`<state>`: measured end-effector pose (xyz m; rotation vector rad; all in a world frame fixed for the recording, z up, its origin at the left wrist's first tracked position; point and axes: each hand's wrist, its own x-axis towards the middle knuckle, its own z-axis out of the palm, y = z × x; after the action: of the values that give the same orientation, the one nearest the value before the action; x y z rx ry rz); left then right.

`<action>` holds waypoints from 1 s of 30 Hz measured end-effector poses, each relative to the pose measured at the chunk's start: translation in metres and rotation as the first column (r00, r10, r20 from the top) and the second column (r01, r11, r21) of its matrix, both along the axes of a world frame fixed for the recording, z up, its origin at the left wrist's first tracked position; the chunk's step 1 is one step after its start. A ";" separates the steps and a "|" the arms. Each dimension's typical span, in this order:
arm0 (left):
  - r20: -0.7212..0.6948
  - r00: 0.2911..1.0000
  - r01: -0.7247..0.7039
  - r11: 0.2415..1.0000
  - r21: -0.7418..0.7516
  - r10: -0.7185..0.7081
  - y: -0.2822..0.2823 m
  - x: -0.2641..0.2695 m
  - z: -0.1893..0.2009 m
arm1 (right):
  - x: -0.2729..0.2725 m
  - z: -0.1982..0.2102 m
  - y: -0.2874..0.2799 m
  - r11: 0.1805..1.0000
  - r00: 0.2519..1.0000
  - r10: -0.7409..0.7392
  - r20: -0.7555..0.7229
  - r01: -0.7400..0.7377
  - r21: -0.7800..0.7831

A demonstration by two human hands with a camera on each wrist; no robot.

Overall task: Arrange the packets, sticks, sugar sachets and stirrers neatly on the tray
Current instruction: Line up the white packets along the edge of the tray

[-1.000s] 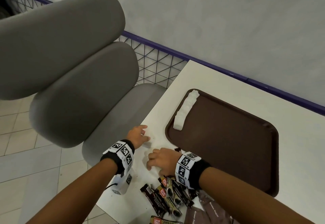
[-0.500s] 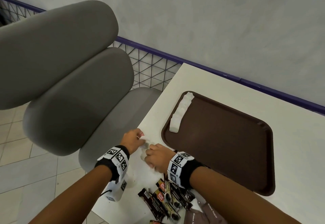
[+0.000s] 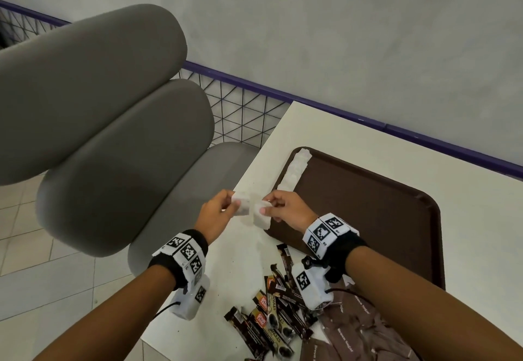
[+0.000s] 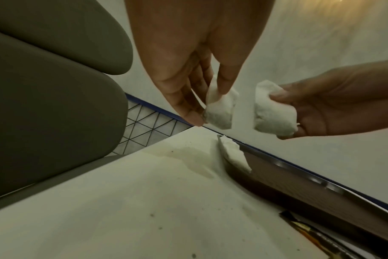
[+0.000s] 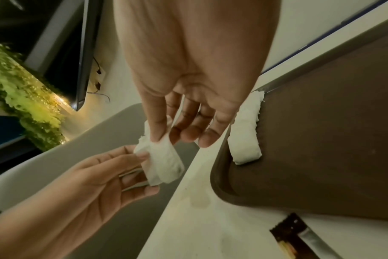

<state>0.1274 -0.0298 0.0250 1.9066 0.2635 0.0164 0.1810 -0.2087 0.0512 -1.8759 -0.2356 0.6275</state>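
Nearest, at the desk's (image 3: 481, 199) near edge, dark sticks (image 3: 271, 312) lie in a loose heap beside brown sugar sachets (image 3: 353, 338). Above the desk, the left hand (image 3: 215, 216) pinches one white sachet (image 3: 242, 205) in its grip, and the right hand (image 3: 288, 210) pinches another white packet (image 3: 261, 216) just beside it. Beyond, a row of white sachets (image 3: 294, 171) lines the left rim of the brown tray (image 3: 368, 219).
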 end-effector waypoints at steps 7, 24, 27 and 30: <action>-0.043 0.993 0.093 0.963 -0.254 -0.108 -0.030 0.009 0.001 | 0.006 0.005 -0.005 0.991 0.996 -0.084 0.008 0.083 0.103; -0.066 0.998 -0.018 0.928 -0.371 -0.008 -0.037 0.021 -0.002 | 0.005 -0.028 -0.031 0.867 0.864 -0.494 0.100 0.482 0.122; -0.095 0.993 -0.093 0.929 -0.359 0.063 -0.023 0.020 -0.007 | 0.005 -0.038 -0.034 0.847 0.848 -0.527 0.049 0.519 0.119; -0.132 0.985 -0.155 0.912 -0.380 0.112 -0.011 0.018 -0.012 | 0.002 -0.049 -0.030 0.867 0.867 -0.497 0.044 0.494 0.060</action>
<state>0.1458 -0.0406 0.0126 1.4917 0.4374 -0.0441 0.1833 -0.2390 0.0024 -1.8103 0.1962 0.2089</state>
